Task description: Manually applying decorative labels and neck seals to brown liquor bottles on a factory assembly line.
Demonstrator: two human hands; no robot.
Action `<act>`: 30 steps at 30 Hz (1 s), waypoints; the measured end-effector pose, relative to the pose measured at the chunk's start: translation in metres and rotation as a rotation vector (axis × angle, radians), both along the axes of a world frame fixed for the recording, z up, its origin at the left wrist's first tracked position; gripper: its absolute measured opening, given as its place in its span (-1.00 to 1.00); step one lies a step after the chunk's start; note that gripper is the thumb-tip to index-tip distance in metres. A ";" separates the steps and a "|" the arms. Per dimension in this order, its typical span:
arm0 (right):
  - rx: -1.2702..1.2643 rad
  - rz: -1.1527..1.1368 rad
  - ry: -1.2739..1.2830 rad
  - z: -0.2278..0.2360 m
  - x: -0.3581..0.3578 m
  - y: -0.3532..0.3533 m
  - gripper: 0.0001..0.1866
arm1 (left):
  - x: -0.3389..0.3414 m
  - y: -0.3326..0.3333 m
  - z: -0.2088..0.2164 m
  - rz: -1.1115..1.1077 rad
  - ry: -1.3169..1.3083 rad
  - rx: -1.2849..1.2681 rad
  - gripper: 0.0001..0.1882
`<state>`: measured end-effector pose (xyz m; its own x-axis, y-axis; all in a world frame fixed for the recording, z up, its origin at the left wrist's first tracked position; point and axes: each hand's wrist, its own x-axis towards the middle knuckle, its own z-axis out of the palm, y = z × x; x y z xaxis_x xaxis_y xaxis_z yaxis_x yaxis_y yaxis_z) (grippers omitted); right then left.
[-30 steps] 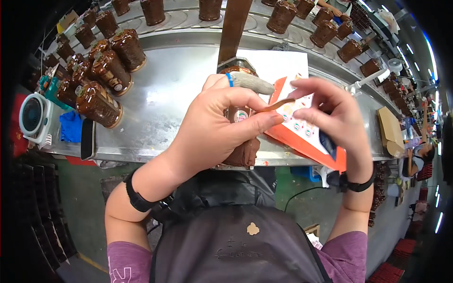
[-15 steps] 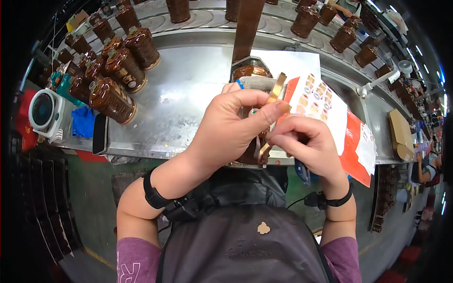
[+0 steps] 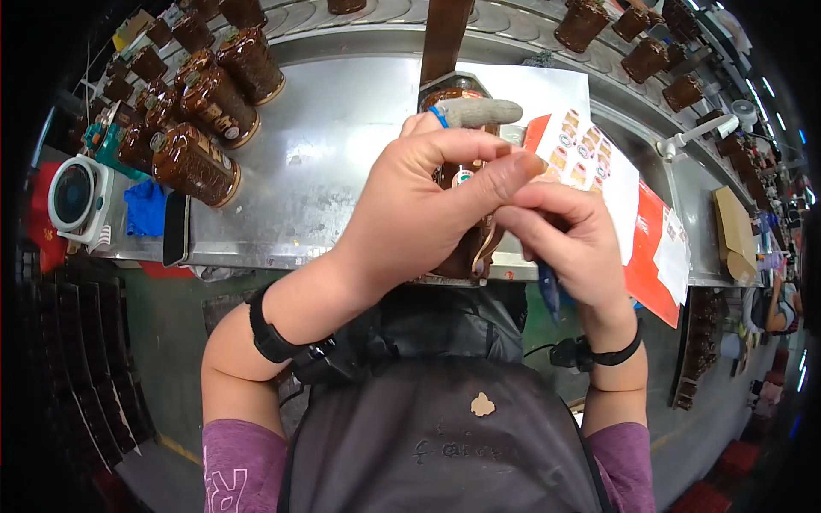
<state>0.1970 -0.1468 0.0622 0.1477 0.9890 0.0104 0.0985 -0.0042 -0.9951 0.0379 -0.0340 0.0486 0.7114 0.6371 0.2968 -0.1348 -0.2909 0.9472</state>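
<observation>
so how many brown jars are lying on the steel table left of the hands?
4 fully clear: one top, one below it, one nearest the table edge, one further left. Smaller ones beyond may be partly hidden. The left hand holds another.

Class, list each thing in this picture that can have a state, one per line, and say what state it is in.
Left hand: closed around the brown jar, forefinger in a grey cot.
Right hand: fingertips pinched at the jar's side.
Brown jar: held up over the bench edge, mostly hidden.
Brown jars at left: lying grouped on the metal bench.
Sticker sheet: lying flat on the bench.
Small white fan: blades cannot be judged.
</observation>
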 end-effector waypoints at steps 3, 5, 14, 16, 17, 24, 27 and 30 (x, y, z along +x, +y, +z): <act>-0.045 0.012 -0.056 0.008 0.014 0.002 -0.85 | -0.008 0.005 -0.001 -0.048 -0.029 -0.085 -0.78; -0.003 0.025 -0.165 0.017 0.024 0.002 -0.85 | -0.009 0.006 -0.002 -0.012 -0.002 -0.052 -0.78; -0.320 0.139 -0.322 0.001 0.035 0.014 -0.88 | -0.035 0.005 -0.038 0.165 0.134 0.079 -0.90; -0.324 0.147 -0.270 -0.016 0.031 0.017 -0.88 | -0.041 0.003 -0.048 0.195 0.193 -0.063 -0.90; -0.387 0.128 -0.254 -0.023 0.030 0.017 -0.88 | -0.044 0.002 -0.051 0.204 0.276 -0.250 -0.90; -0.414 0.060 -0.115 -0.039 0.031 0.016 -0.86 | -0.051 0.007 -0.066 0.158 0.313 -0.341 -0.89; -0.447 0.062 -0.153 -0.042 0.031 0.015 -0.87 | -0.049 0.010 -0.068 0.133 0.146 -0.343 -0.89; -0.389 0.039 -0.169 -0.046 0.031 0.015 -0.81 | -0.050 0.011 -0.068 0.113 0.174 -0.354 -0.91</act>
<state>0.2277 -0.1321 0.0159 0.1380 0.9288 -0.3440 0.2680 -0.3694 -0.8898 -0.0118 -0.0228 -0.0196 0.6515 0.7551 -0.0734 0.0501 0.0537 0.9973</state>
